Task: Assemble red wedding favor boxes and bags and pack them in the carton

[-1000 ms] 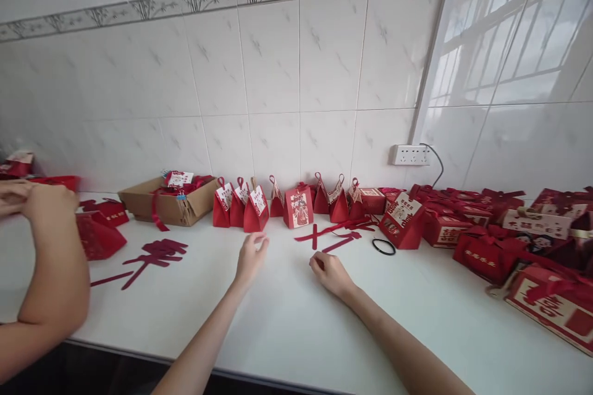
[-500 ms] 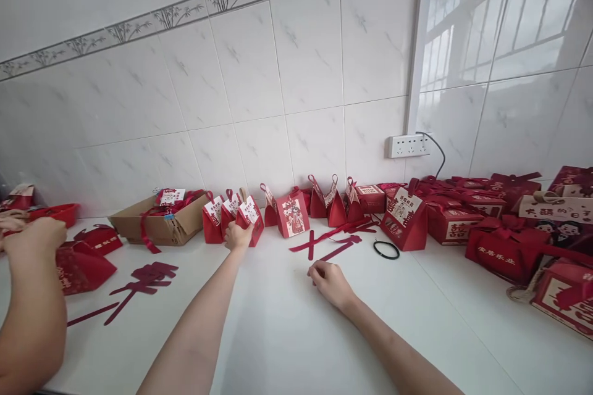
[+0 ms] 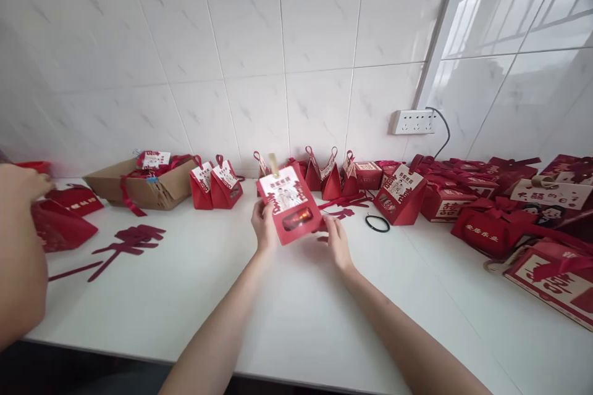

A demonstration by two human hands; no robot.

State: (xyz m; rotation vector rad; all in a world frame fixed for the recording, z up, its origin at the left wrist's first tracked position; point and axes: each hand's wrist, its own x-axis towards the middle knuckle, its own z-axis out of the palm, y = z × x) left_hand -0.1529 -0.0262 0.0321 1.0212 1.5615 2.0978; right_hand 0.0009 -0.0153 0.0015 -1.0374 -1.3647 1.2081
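A red gift box with a white printed flap, a small window and a gold ribbon loop on top is held up over the table, tilted a little. My left hand grips its left edge, thumb in front. At the lower right corner, my right hand has its fingers against the box; part of them is hidden behind it. Two similar red boxes stand to the left. Another red box with a white flap is to the right, beside a black ring-shaped band.
Dark red ribbon strips lie on the white table. A cardboard tray of ribbons stands at the back left. Many red boxes crowd the right. Another person's arm reaches in from the left. A socket strip is on the wall.
My left hand has lifted one box from the group at left and brought it to the middle. My right hand has come up to its right side. The view has tilted downward.
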